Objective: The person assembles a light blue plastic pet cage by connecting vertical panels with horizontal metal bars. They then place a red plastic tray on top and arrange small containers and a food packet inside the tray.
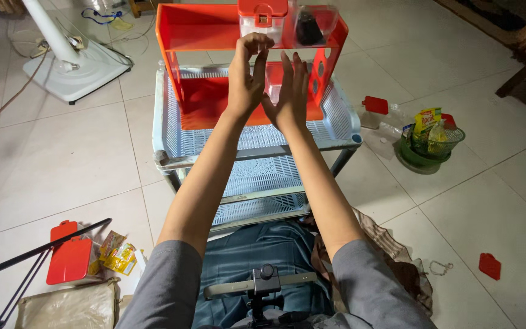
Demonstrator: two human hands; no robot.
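— Where are the hands?

— Both are raised in the upper middle of the frame, in front of the orange shelf [214, 36]. The left hand [246, 79] has its fingers [257, 44] curled together at the tips, just below the clear jar [262, 21] with the orange lid; whether they touch it, I cannot tell. The right hand [288, 91] is flat, fingers straight and slightly apart, holding nothing.

— And the shelf itself?

— Glossy orange plastic, box-shaped with an open front and round holes in its right side. It stands on the top tier of a pale blue rack [171, 131] made of ribbed, slotted plastic. A second clear container [313, 24] with something dark inside sits on the shelf's top, right of the jar.

— Anything around?

— Smooth white tiled floor [62, 158]. A green basket [433, 146] of packets at right, a flat orange lid [68, 256] at lower left, a white fan base [74, 67] at upper left.
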